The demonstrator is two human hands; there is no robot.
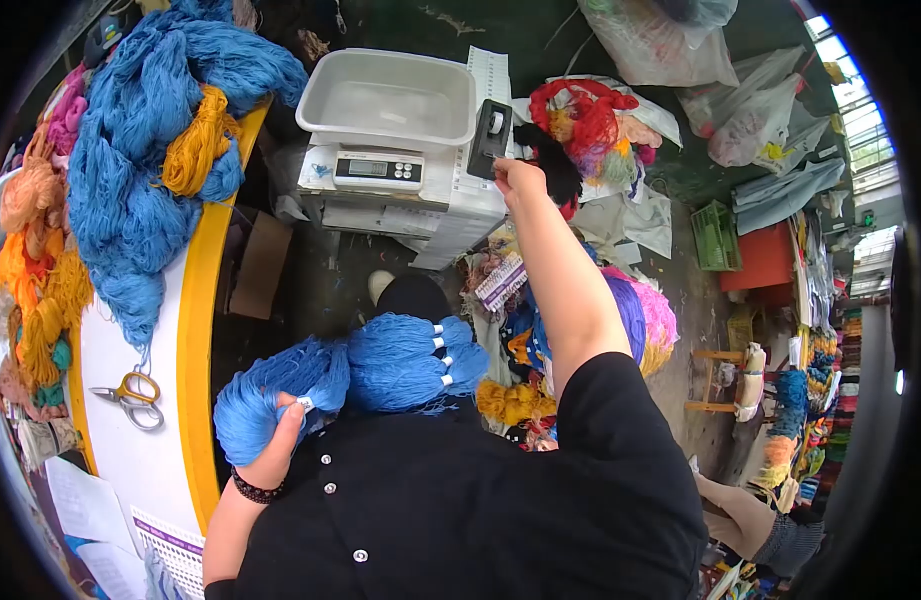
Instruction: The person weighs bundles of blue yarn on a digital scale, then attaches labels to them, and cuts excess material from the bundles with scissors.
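My left hand point(270, 446) is closed around a skein of blue yarn point(242, 405), its thumb beside a small white band on the strands. More blue skeins point(405, 360) with white bands lie on my lap, right of that hand. My right arm reaches forward to a black tape dispenser point(487, 143) holding a white roll, at the right edge of the weighing table. At its near end my right hand point(521, 180) pinches its fingers together. Whatever is between those fingertips is too small to make out.
A digital scale point(379, 170) carries a white plastic tub point(388, 98). On the yellow-edged table point(198, 380) at left are scissors point(135, 400), a large blue yarn heap point(130, 150) and mustard yarn point(197, 140). Colourful yarn point(590, 120) and plastic bags point(660, 45) lie at right.
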